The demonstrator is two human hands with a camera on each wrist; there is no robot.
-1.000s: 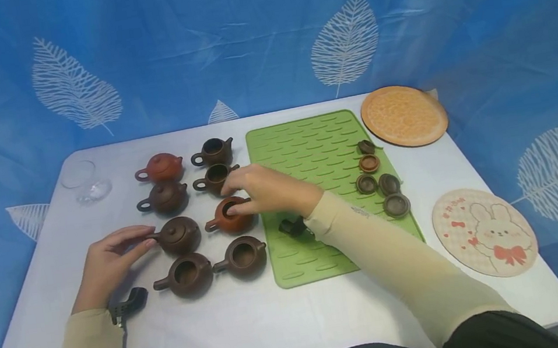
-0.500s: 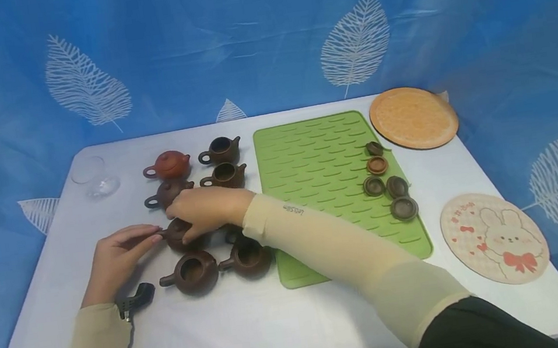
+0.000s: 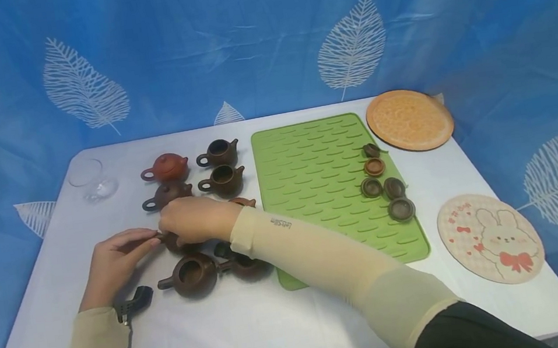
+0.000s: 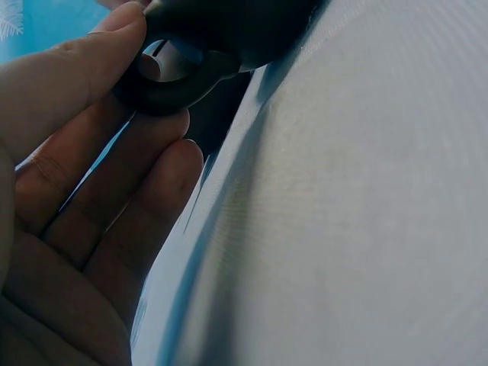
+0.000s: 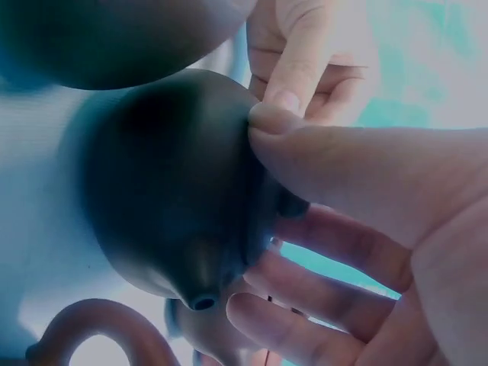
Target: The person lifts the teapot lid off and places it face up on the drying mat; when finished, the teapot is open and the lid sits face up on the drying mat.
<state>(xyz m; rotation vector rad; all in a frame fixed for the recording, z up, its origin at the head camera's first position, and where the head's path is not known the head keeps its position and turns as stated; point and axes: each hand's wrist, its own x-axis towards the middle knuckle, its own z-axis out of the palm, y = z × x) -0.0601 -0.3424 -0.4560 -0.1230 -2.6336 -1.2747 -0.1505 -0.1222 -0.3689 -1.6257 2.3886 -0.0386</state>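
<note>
Swinging over from the orange pot (image 3: 244,202), the right hand (image 3: 197,217) is now at the dark teapot (image 5: 164,175), its thumb touching the top. The knob (image 5: 293,204) is just past that thumb; can't tell if it's pinched. Left hand (image 3: 120,259) pinches the handle (image 4: 171,95), so I'd guess the lid gets attention, body steadied.

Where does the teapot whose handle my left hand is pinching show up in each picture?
Head: the teapot sits left of centre, partly hidden by the right hand.
Left wrist: the teapot is cut off at the top edge, near the middle.
Right wrist: the teapot is large, left of centre.
Shared landmark: the left hand, at left in head and left wrist, at top in right wrist.
</note>
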